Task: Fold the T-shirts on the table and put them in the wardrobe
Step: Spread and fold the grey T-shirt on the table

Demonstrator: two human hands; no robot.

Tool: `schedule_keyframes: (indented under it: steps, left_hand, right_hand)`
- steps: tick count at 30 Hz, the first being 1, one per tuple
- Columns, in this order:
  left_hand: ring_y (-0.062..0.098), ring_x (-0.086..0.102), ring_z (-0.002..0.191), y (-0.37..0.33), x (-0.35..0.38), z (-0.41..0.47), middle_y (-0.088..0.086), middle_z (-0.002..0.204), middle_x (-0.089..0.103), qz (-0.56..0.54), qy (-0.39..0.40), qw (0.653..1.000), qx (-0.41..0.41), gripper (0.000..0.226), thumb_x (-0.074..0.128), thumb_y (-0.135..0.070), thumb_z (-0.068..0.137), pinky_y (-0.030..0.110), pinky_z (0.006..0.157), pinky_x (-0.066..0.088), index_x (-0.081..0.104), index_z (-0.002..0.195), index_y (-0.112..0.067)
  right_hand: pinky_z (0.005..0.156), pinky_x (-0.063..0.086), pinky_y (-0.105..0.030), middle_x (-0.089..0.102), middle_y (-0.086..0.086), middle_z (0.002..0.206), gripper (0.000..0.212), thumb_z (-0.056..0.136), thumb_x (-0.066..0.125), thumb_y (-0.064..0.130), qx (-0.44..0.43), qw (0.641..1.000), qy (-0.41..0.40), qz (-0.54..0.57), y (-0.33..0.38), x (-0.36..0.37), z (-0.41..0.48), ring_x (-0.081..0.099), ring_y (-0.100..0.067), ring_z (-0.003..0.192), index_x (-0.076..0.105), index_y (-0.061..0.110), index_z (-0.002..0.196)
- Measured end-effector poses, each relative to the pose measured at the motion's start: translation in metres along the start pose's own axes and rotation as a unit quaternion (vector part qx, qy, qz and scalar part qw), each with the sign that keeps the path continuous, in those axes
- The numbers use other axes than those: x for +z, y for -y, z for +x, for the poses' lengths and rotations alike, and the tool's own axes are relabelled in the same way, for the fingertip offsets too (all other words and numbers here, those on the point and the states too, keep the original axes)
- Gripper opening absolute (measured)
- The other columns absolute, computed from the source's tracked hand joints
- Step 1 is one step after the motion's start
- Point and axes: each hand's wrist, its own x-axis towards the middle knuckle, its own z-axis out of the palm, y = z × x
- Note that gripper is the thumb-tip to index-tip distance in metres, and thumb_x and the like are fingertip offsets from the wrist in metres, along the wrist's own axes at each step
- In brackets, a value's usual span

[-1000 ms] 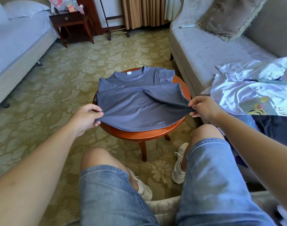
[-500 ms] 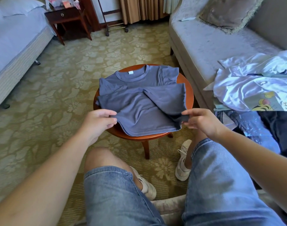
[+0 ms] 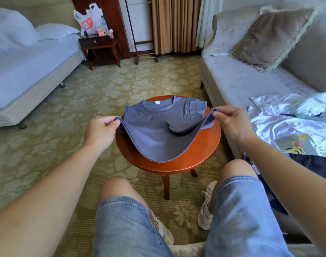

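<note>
Both hands are up. My left hand (image 3: 101, 130) pinches the grey T-shirt's (image 3: 158, 134) edge at nine o'clock of the round bench (image 3: 177, 165). My right hand (image 3: 230, 125) pinches the opposite edge at three. They're well apart, each clamped on cloth. The shirt lies on the bench, collar at twelve. Its near half is lifted at the sides and sags in a belly toward six, where the fold rests just inside the rim. The risk, as I judge it: carry this half toward twelve unevenly and the fold lands crooked, and the tucked sleeve at one o'clock could flop open. Pull too hard and the whole shirt slides off this glossy wood. More clothes (image 3: 288, 125) lie on the sofa (image 3: 241, 84), out at three o'clock.
</note>
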Motion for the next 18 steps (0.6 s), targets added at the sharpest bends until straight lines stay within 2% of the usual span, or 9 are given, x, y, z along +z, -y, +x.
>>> schedule_keyframes:
  steps: [2,3,4,6,9,11,14,16,18]
  left_hand:
    - [0.020,0.063,0.090,-0.009,-0.010,0.002,0.003,0.099,0.068,0.024,-0.020,0.999,0.020,0.022,0.060,-0.013,0.095,0.029,0.085,0.047,0.072,0.112,-0.007]
    - [0.020,0.064,0.095,-0.013,-0.016,0.003,0.000,0.099,0.067,0.023,-0.031,0.999,0.021,0.022,0.060,-0.014,0.095,0.029,0.090,0.048,0.072,0.112,-0.007]
    - [0.023,0.065,0.099,-0.016,-0.022,0.003,-0.001,0.098,0.067,0.016,-0.041,0.999,0.019,0.022,0.060,-0.016,0.095,0.035,0.095,0.050,0.072,0.111,-0.008]
    - [0.027,0.067,0.101,-0.023,-0.034,-0.002,-0.001,0.094,0.068,0.006,-0.050,0.999,0.017,0.021,0.059,-0.019,0.095,0.047,0.094,0.053,0.073,0.108,-0.010]
    - [0.030,0.067,0.099,-0.027,-0.047,-0.013,0.001,0.092,0.070,-0.007,-0.045,0.999,0.019,0.021,0.057,-0.022,0.095,0.053,0.091,0.054,0.073,0.104,-0.013]
    - [0.031,0.066,0.102,-0.031,-0.053,-0.025,0.007,0.100,0.070,0.012,-0.037,0.999,0.024,0.024,0.056,-0.020,0.097,0.048,0.092,0.054,0.072,0.111,-0.010]
    - [0.023,0.062,0.105,-0.030,-0.056,-0.042,0.009,0.112,0.069,0.050,-0.017,0.998,0.027,0.023,0.054,-0.013,0.098,0.028,0.086,0.045,0.071,0.113,-0.009]
    - [0.021,0.059,0.110,-0.027,-0.058,-0.052,0.007,0.114,0.068,0.078,-0.001,0.997,0.017,0.023,0.054,-0.012,0.098,0.024,0.085,0.038,0.071,0.112,-0.009]
    - [0.023,0.057,0.115,-0.021,-0.059,-0.057,0.006,0.116,0.067,0.096,0.016,0.995,0.001,0.022,0.055,-0.011,0.097,0.024,0.087,0.038,0.071,0.112,-0.009]
  right_hand:
    - [0.070,0.047,-0.005,0.069,-0.005,0.095,0.017,0.095,0.057,0.005,-0.010,1.000,-0.017,0.015,0.013,-0.009,-0.001,0.060,0.014,0.068,0.072,0.005,0.103]
    - [0.065,0.044,-0.001,0.069,-0.004,0.096,0.018,0.095,0.056,0.005,-0.018,0.999,-0.034,0.022,0.017,-0.013,-0.002,0.058,0.016,0.065,0.071,0.003,0.105]
    - [0.062,0.042,-0.001,0.068,-0.004,0.096,0.019,0.095,0.056,0.006,-0.023,0.998,-0.049,0.028,0.018,-0.018,-0.003,0.057,0.016,0.063,0.071,0.003,0.107]
    - [0.056,0.043,-0.002,0.066,-0.002,0.096,0.019,0.096,0.055,0.007,-0.026,0.997,-0.071,0.033,0.020,-0.027,-0.007,0.055,0.018,0.058,0.070,0.004,0.108]
    - [0.053,0.042,-0.003,0.065,-0.003,0.093,0.019,0.097,0.053,0.008,-0.024,0.995,-0.093,0.020,0.024,-0.039,-0.019,0.057,0.010,0.059,0.070,0.001,0.104]
    - [0.052,0.038,-0.002,0.066,-0.010,0.092,0.020,0.098,0.053,0.008,-0.021,0.995,-0.096,0.003,0.026,-0.047,-0.028,0.057,-0.004,0.069,0.069,-0.003,0.100]
    - [0.057,0.037,-0.018,0.069,-0.026,0.100,0.024,0.097,0.052,0.010,-0.018,0.995,-0.086,-0.037,0.024,-0.058,-0.036,0.060,-0.025,0.084,0.068,-0.009,0.099]
    - [0.063,0.035,-0.025,0.067,-0.030,0.104,0.025,0.098,0.052,0.010,-0.010,0.995,-0.072,-0.067,0.019,-0.063,-0.039,0.057,-0.023,0.085,0.067,-0.011,0.099]
    - [0.071,0.040,-0.034,0.066,-0.031,0.104,0.026,0.098,0.052,0.009,0.002,0.994,-0.063,-0.092,0.011,-0.067,-0.039,0.061,-0.033,0.092,0.066,-0.012,0.099]
